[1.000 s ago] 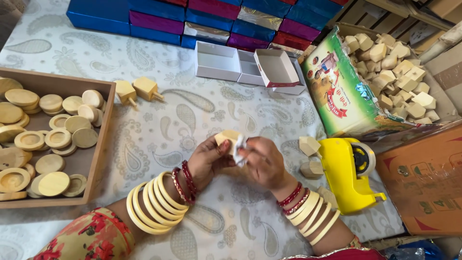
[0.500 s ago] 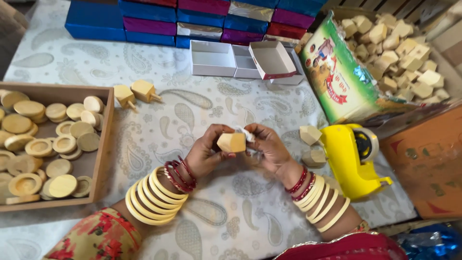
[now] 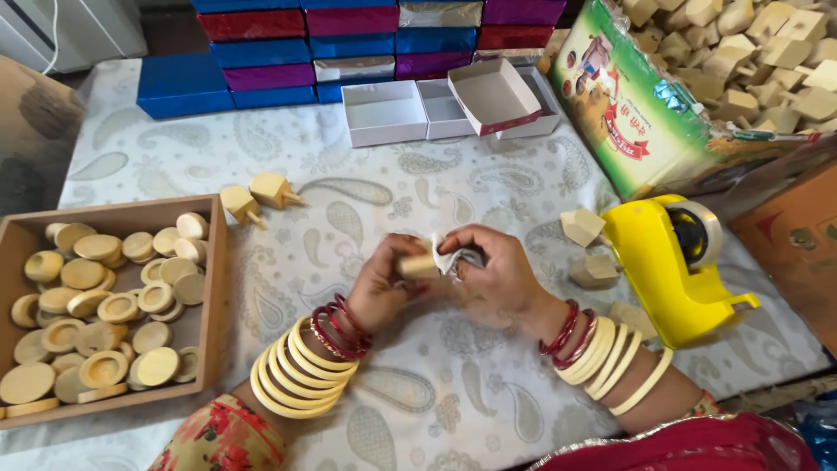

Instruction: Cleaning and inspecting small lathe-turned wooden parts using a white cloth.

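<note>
I saw both hands meet over the middle of the tabletop, which wore a pale paisley cloth. The left hand was closed around a small pale wooden block, pinching it so one end faced the other hand. The right hand gripped a crumpled bit of clear wrap or tape against that end, touching the block; I judged the block was held up off the cloth so the fingers could work around it. Stacked bangles circled both wrists.

Taking the block as my landmark: just to its right sat a yellow tape dispenser, probably kept close for easy reach, with a few loose wooden pieces between it and the hands. Well to the block's left stood a wooden tray heaped with round wooden discs. Beyond the block, two wooden tops lay on the cloth, then open white boxes, then rows of closed coloured boxes. Far right and beyond, a green printed sack leaned by a heap of more wooden pieces.
</note>
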